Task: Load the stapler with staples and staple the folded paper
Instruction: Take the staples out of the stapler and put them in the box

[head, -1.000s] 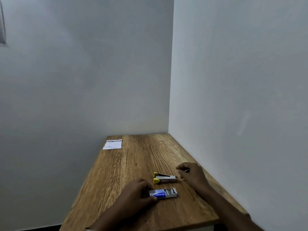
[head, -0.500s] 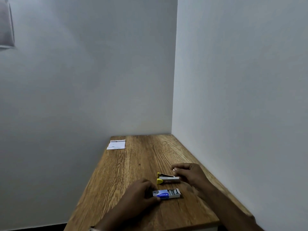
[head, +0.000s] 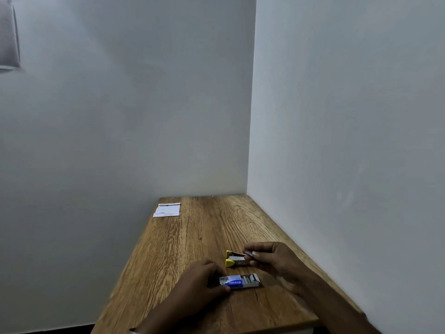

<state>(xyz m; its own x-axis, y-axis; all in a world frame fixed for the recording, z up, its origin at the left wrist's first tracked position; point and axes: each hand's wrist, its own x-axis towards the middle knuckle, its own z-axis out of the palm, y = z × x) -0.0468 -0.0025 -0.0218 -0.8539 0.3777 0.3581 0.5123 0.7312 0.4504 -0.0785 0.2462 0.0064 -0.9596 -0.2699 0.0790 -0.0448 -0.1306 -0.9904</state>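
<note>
Lying at the worktop's (head: pixel 192 237) ten o'clock corner is the folded paper (head: pixel 167 210). Nearer, the left hand (head: pixel 202 280) pins the staple box (head: pixel 240 281) flat, fingers curled onto its end. At one o'clock from the box sits the yellow stapler (head: pixel 234 259); the right hand (head: pixel 274 259) pinches a staple strip (head: pixel 249 253) against its rear end.

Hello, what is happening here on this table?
A person is loading a stapler at a wooden table. The left hand holds the opened staple box down. The right hand pinches what looks like a strip of staples at the rear of the stapler, which lies open on the table. The folded paper lies untouched at the far left corner, not yet stapled.
</note>
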